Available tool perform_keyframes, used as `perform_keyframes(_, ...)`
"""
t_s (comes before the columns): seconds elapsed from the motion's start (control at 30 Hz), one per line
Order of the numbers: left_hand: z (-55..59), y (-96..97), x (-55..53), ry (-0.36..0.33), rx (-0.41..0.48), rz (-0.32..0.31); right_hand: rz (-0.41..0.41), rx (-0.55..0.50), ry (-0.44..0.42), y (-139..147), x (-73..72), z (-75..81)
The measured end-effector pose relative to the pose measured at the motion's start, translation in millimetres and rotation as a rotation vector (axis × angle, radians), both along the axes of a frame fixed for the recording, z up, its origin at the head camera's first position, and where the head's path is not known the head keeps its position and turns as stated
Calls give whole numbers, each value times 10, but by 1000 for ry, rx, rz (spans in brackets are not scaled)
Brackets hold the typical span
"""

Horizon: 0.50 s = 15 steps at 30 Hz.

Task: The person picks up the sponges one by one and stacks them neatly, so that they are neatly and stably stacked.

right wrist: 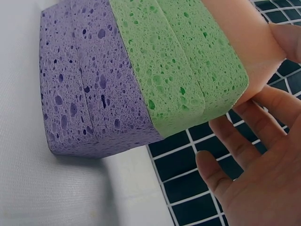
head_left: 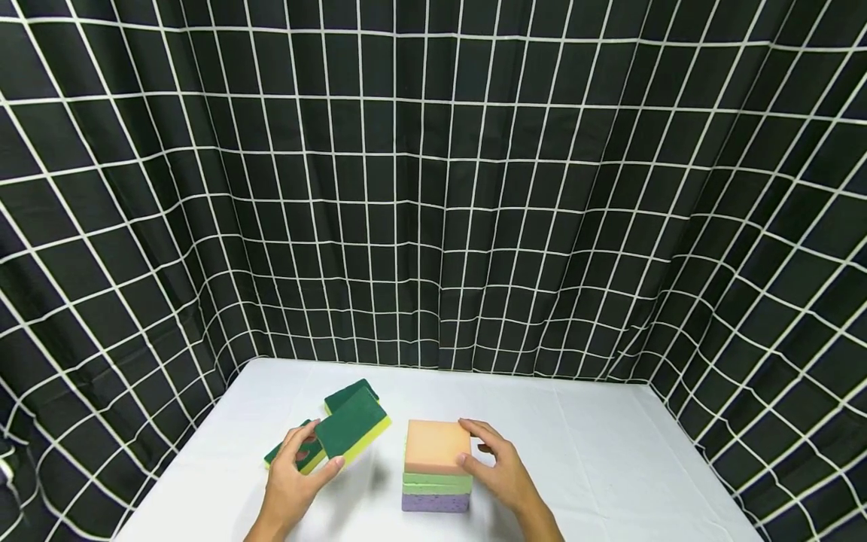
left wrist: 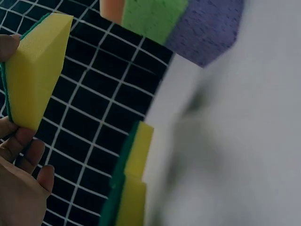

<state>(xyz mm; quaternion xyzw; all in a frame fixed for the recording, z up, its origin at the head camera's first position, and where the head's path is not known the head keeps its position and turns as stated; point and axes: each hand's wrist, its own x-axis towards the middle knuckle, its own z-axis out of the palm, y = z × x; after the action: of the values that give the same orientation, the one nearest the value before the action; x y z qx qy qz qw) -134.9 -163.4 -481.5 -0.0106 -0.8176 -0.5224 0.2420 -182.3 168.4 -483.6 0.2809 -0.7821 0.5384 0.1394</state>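
My left hand [head_left: 290,482] holds a green-and-yellow scouring sponge [head_left: 352,425] above the table, green side up, thumb on one edge and fingertips on the opposite one. In the left wrist view its yellow underside [left wrist: 35,70] shows. To the right stands a stack: an orange sponge [head_left: 436,446] on top, two green sponges [right wrist: 174,61] beneath it, two purple sponges [right wrist: 94,84] at the bottom. At the right side of the stack, my right hand [head_left: 501,467] pinches the orange sponge between thumb and index finger; its other fingers stand off the green and purple layers.
Two more green-and-yellow scouring sponges lie behind the left hand, a far one [head_left: 342,395] and a nearer one [head_left: 311,458] partly covered by the fingers. A white cloth covers the table [head_left: 596,452]. Black curtain [head_left: 433,188] with white grid lines surrounds its back and sides.
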Motion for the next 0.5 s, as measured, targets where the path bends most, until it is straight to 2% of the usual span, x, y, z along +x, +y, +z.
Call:
perform_keyframes(0.13,100,89,-97,94,6,-73,4,2,5,4,6,5)
perform_keyframes(0.3,207,206,-182,122,34,-174,-7,-1,-23,1,10,6)
perform_keyframes(0.5,249,291,-249,194,72,-291,-2,-1,-7,19,-18,-23)
